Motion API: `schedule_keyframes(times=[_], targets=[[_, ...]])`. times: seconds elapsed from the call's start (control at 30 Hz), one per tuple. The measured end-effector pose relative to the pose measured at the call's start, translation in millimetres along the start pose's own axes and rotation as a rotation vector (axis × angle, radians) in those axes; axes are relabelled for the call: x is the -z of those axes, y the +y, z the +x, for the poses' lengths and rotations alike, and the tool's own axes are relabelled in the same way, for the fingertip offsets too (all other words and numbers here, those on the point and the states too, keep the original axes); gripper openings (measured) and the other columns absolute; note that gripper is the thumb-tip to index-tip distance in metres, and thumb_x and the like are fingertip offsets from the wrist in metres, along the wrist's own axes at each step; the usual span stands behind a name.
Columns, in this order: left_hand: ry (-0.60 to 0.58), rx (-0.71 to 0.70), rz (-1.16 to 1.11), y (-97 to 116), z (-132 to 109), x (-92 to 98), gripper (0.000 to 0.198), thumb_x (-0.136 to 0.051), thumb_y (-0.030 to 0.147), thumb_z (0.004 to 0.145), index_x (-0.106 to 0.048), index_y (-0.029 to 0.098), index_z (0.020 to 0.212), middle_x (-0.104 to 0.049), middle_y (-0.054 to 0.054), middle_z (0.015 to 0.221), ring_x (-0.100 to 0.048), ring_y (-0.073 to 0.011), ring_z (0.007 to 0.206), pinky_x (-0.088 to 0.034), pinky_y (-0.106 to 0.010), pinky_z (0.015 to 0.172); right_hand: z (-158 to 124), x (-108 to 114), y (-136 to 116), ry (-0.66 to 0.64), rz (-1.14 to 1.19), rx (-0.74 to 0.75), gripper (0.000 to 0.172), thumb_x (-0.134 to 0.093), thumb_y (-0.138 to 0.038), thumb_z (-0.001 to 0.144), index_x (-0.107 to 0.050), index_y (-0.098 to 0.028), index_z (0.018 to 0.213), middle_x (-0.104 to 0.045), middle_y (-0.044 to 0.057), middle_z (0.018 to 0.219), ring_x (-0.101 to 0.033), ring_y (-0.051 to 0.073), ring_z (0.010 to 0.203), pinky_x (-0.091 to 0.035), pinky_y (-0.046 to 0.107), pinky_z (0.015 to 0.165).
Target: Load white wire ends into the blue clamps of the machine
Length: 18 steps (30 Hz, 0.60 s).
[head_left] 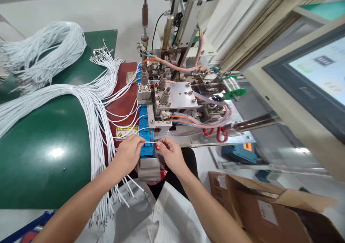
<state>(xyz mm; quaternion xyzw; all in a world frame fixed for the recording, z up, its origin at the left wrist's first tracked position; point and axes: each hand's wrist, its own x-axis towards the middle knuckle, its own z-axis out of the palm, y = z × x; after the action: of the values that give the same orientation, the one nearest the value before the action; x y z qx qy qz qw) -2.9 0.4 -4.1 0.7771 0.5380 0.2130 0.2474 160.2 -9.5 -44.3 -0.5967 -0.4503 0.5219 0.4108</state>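
Note:
A white cable is stretched between my two hands over the blue fixture blocks at the front of a metal machine. My left hand pinches it on the left side of the blocks. On the right, my right hand closes its thumb and finger around the cable's end, beside a small red light. The tip itself is mostly hidden by the fingers. Further back, more white cables lead into other blue blocks. A thick bundle of white cables drapes across the table to the left of my left hand.
The green table carries another coiled cable bundle. The machine has hoses and a wire spool. A screen juts in at right, above an open cardboard box. A warning label sits on the red plate.

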Motion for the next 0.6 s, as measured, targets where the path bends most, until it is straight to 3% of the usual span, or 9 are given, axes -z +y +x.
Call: schedule_keyframes(times=[0.2, 0.3, 0.4, 0.6], targets=[[0.018, 0.0, -0.051, -2.1, -0.4, -0.9, 0.016, -0.045, 0.013, 0.081, -0.061, 0.019, 0.081, -0.063, -0.004, 0.081, -0.058, -0.017, 0.077, -0.045, -0.03, 0.072, 1.8, 2.1, 1.2, -0.041, 0.079, -0.015, 0.017, -0.054, -0.032, 0.072, -0.05, -0.019, 0.063, -0.049, -0.004, 0.053, -0.045, 0.011, 0.049, -0.038, 0.022, 0.05], [0.031, 0.013, -0.095, -3.3, -1.6, -1.8, 0.017, -0.047, 0.013, 0.08, -0.062, 0.02, 0.08, -0.065, -0.003, 0.081, -0.06, -0.017, 0.079, -0.045, -0.03, 0.074, 3.3, 5.0, 1.7, -0.037, 0.053, 0.084, 0.016, -0.051, -0.032, 0.077, -0.059, -0.018, 0.076, -0.061, 0.001, 0.07, -0.056, 0.014, 0.065, -0.044, 0.026, 0.063], [0.054, 0.022, -0.124, -3.0, -3.0, -2.4, 0.017, -0.048, 0.013, 0.08, -0.063, 0.019, 0.08, -0.065, -0.003, 0.083, -0.06, -0.0167, 0.081, -0.045, -0.03, 0.077, 5.3, 6.5, -0.1, 0.021, -0.065, 0.222, 0.018, -0.052, -0.028, 0.078, -0.065, -0.018, 0.083, -0.064, 0.005, 0.086, -0.058, 0.017, 0.082, -0.043, 0.03, 0.075], [0.071, 0.027, -0.114, -0.4, -3.7, -2.3, 0.016, -0.047, 0.015, 0.082, -0.063, 0.019, 0.08, -0.065, -0.004, 0.085, -0.06, -0.0167, 0.083, -0.045, -0.03, 0.079, 7.8, 4.3, -8.8, 0.054, -0.135, 0.208, 0.013, -0.056, -0.026, 0.074, -0.061, -0.017, 0.066, -0.059, 0.001, 0.068, -0.052, 0.012, 0.057, -0.04, 0.023, 0.054]])
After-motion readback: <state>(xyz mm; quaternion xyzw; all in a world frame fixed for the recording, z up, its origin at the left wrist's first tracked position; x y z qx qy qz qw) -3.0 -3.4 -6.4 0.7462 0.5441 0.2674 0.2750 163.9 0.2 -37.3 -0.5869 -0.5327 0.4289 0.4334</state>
